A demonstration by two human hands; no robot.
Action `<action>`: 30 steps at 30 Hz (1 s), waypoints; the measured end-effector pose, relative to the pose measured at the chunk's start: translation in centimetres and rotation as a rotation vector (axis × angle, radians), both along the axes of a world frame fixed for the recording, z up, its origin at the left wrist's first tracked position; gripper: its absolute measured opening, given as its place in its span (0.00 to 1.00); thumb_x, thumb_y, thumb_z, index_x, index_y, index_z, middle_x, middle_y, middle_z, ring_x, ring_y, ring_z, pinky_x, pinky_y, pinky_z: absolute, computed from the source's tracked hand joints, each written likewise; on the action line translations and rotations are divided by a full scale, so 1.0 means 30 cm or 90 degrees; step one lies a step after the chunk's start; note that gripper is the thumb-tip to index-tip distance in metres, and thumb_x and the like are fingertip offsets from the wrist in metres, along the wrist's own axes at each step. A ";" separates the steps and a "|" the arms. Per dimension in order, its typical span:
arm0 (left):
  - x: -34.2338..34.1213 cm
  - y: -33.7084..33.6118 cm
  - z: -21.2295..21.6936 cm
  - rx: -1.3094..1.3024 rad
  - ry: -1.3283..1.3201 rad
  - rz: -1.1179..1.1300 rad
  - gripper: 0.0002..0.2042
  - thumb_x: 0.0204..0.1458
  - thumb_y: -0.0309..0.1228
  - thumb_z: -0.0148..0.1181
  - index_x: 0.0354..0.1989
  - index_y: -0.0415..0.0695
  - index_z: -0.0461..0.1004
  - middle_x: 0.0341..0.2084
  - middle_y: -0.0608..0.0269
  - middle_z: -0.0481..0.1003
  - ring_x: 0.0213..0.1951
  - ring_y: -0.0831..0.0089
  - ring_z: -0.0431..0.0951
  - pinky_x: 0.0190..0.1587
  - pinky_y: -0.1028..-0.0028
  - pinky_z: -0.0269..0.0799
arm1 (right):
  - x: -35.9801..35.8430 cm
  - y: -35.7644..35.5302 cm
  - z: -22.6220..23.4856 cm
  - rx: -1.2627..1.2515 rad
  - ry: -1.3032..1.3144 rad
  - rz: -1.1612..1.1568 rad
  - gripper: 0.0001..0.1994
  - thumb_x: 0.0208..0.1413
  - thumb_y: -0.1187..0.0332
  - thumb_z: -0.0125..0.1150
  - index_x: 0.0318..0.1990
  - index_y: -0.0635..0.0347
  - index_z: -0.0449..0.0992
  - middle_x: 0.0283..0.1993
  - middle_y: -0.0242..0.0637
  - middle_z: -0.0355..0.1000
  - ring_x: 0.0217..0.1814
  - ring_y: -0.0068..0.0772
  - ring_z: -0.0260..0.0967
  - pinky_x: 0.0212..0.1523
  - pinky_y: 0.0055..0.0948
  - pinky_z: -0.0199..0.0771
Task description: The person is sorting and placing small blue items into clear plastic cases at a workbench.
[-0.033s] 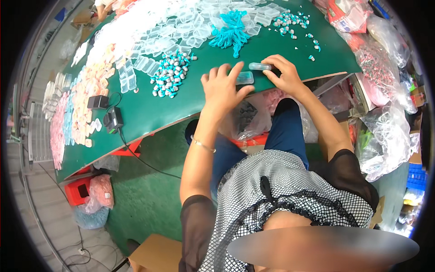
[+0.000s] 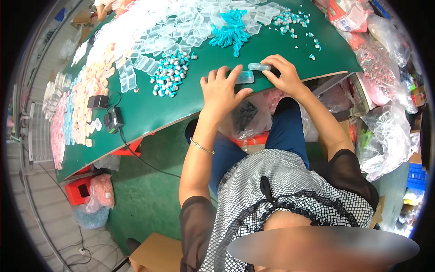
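Observation:
A small clear plastic box point(image 2: 245, 77) with something teal inside lies on the green table near its front edge. Over the box's left side hovers my left hand point(image 2: 222, 88), fingers and thumb apart; its index fingertip is at the box, and I cannot tell if it touches. Just beyond the box, to the right, my right hand point(image 2: 286, 77) pinches a slim clear plastic piece point(image 2: 259, 66), perhaps a lid, between thumb and fingers. To the left is a pile of small grey-and-teal pieces point(image 2: 171, 75). A bundle of teal cords point(image 2: 232, 31) sits farther back.
Many clear plastic cases point(image 2: 181, 31) cover the back of the green table point(image 2: 199, 99). More grey-and-teal pieces point(image 2: 290, 20) lie scattered at the far right. Peach parts point(image 2: 86, 99), a black adapter point(image 2: 113, 119) and its cable are on the left. Plastic bags point(image 2: 389, 136) crowd the right side.
My left hand has shifted very slightly left. The right hand and the clear piece it pinches have barely moved.

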State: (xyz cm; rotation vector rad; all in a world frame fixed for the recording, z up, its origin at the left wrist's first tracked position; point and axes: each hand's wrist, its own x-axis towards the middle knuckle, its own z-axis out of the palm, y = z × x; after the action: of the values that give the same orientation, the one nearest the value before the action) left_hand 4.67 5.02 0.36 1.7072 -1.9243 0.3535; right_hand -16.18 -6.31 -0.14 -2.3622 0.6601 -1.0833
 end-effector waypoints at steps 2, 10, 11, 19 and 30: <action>0.010 0.019 -0.026 -0.025 -0.016 -0.001 0.24 0.43 0.49 0.67 0.50 0.57 0.74 0.44 0.64 0.74 0.45 0.61 0.72 0.41 0.57 0.64 | 0.025 0.026 -0.001 -0.050 -0.004 0.005 0.13 0.49 0.73 0.66 0.43 0.61 0.75 0.44 0.41 0.73 0.42 0.40 0.73 0.43 0.34 0.74; 0.007 0.042 -0.052 -0.017 0.092 -0.135 0.20 0.47 0.42 0.66 0.45 0.44 0.73 0.38 0.61 0.74 0.37 0.60 0.74 0.36 0.63 0.66 | 0.081 0.130 -0.020 0.055 0.013 0.025 0.16 0.49 0.73 0.65 0.47 0.61 0.72 0.43 0.43 0.74 0.43 0.44 0.74 0.44 0.37 0.74; -0.010 0.068 -0.049 -0.003 0.133 -0.178 0.20 0.47 0.41 0.65 0.44 0.42 0.73 0.37 0.59 0.74 0.36 0.60 0.74 0.35 0.63 0.66 | 0.070 0.166 -0.018 0.143 -0.023 0.038 0.15 0.50 0.74 0.64 0.47 0.61 0.72 0.42 0.43 0.74 0.42 0.43 0.74 0.43 0.36 0.74; -0.075 0.247 -0.446 0.318 0.625 -0.160 0.15 0.49 0.34 0.67 0.43 0.41 0.76 0.31 0.58 0.76 0.33 0.62 0.78 0.35 0.68 0.73 | 0.019 0.319 -0.327 0.390 0.067 0.010 0.15 0.51 0.72 0.62 0.47 0.65 0.74 0.38 0.45 0.75 0.38 0.37 0.75 0.39 0.32 0.75; -0.184 0.037 -1.066 0.728 0.527 0.134 0.24 0.50 0.48 0.57 0.50 0.46 0.74 0.50 0.46 0.75 0.52 0.51 0.75 0.55 0.61 0.70 | 0.041 0.213 -0.818 0.297 0.583 -0.014 0.14 0.51 0.65 0.56 0.43 0.60 0.76 0.45 0.54 0.75 0.51 0.56 0.72 0.53 0.47 0.72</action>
State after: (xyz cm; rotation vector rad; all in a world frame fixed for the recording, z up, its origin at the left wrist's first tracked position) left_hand -0.85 6.11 -31.63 2.1466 -1.2937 -1.4215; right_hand -14.95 0.07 -24.68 -2.3203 1.0871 0.2247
